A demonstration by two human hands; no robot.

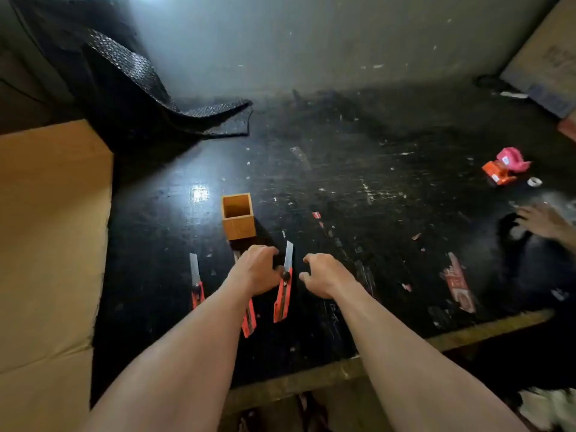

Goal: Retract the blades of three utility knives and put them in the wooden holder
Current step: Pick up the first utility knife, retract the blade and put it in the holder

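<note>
Three utility knives are laid on the dark table [358,188] just at 6 o'clock of the wooden holder [238,220], which stands upright and empty. The left knife [196,283] lies apart at 7 o'clock of the holder with its blade fully out. The middle knife [248,319] is largely hidden under the left hand [257,269], so its blade cannot be judged. The right knife [284,288] lies between the hands, blade exposed and pointing to 12 o'clock.

The left hand's fingers are curled down beside the right knife's slider; whether they are closed on anything cannot be told. The right hand [327,275] hovers just at 3 o'clock of that knife, fingers loosely bent and empty.

The main risk is judged to be a cut: a bare blade lies close to both hands, and a slip on the slider could drive skin along the edge. A knife dropped into the holder unretracted would leave a hazard. Another person's hand [542,221] at 3 o'clock of the scene could be endangered by a swung blade.
</note>
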